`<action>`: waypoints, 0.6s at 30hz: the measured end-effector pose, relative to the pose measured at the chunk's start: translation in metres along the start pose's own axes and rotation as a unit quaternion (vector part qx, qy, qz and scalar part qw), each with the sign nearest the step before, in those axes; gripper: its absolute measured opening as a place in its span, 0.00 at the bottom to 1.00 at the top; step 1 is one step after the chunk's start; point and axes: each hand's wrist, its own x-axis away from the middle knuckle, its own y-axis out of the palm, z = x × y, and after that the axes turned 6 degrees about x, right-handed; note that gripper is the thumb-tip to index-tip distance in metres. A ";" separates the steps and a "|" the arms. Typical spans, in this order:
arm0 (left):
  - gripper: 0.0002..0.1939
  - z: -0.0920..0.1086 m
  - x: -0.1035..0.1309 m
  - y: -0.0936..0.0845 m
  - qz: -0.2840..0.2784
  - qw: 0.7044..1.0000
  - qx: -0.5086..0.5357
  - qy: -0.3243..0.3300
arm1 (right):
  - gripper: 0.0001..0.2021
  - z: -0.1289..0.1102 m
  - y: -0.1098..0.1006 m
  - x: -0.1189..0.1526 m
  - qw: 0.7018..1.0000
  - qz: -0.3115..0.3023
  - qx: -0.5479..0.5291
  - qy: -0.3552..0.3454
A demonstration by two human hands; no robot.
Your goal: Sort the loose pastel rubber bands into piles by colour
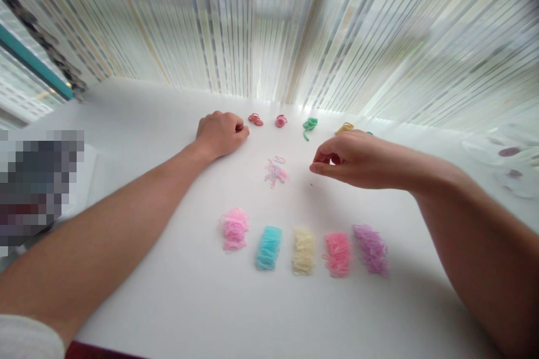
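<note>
My left hand rests curled on the white table, beside a small reddish cluster of bands; its fingers are folded and whatever they hold is hidden. My right hand is above the table with thumb and forefinger pinched together; anything between the tips is too small to make out. Between the hands lies a loose pile of pale pink and white pieces. Nearer me are bundles in a row: pink, blue, cream, coral and purple.
Along the back lie a pink coil, a green one and a yellow one, partly behind my right hand. A string curtain hangs behind the table. A pixelated object is at the left edge.
</note>
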 end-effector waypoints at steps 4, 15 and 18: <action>0.18 -0.001 0.000 0.001 0.002 1.000 -0.015 0.000 | 0.15 0.007 0.003 -0.005 1.000 -0.002 0.016 0.017; 0.18 -0.005 -0.003 0.003 0.011 1.000 -0.023 0.015 | 0.11 0.006 0.016 -0.015 1.000 -0.001 -0.002 0.010; 0.19 -0.006 -0.003 0.004 0.005 1.000 -0.023 0.014 | 0.10 0.003 0.019 -0.018 1.000 0.024 -0.018 0.000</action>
